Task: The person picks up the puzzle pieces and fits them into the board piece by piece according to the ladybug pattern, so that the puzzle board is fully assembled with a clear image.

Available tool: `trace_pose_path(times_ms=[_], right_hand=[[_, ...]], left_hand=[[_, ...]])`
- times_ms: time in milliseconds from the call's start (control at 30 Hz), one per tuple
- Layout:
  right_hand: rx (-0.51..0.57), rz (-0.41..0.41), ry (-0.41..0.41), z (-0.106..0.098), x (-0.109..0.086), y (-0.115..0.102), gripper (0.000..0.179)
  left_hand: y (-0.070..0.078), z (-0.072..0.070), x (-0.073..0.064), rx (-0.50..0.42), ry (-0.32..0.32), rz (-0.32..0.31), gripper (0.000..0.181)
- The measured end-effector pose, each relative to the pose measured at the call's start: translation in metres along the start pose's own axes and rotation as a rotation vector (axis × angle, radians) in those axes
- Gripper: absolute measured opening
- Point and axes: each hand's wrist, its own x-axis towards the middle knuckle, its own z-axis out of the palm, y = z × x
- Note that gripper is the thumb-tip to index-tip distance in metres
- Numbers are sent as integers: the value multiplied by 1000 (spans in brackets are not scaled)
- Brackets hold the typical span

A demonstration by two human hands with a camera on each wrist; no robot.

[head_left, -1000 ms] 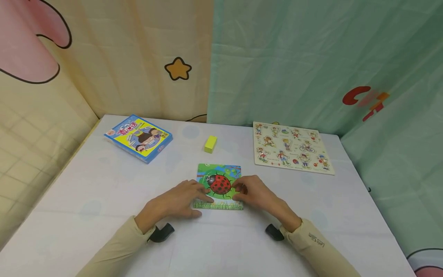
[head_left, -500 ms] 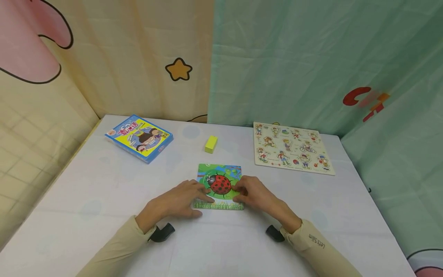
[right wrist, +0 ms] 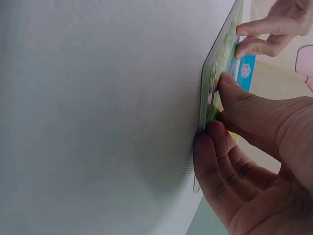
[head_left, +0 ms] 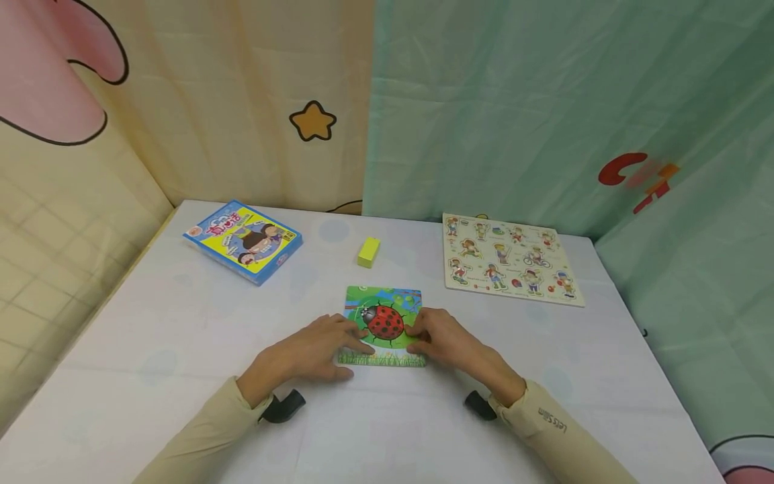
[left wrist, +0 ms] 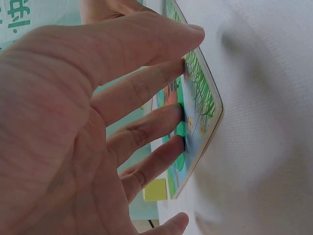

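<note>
A square ladybug jigsaw puzzle lies flat on the white table in the head view, with green grass along its near edge. My left hand rests several fairly straight fingertips on the puzzle's left part; in the left wrist view the thumb extends near the grassy edge. On the right side, my right hand has curled fingers, and its thumb and index finger pinch a piece of the puzzle. The right wrist view has a dark gap beside that thumb, and other fingertips touch the board's edge. The pinched piece is mostly hidden.
Behind the puzzle stands a small yellow block. A blue and yellow box lies at the back left. At the back right is a cream board with pictures of children. Curtains border the back of the table.
</note>
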Motion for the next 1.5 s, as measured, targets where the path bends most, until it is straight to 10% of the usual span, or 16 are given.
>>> trace_pose_path(times_ms=[933,1500], right_hand=[[-157,24,-23,3,-2,-6,47],[-10,-8,-125,-11,-15,11,53]], left_hand=[[2,-4,-4,20,-6,-19,45],[-10,0,-2,-75,100,30,33]])
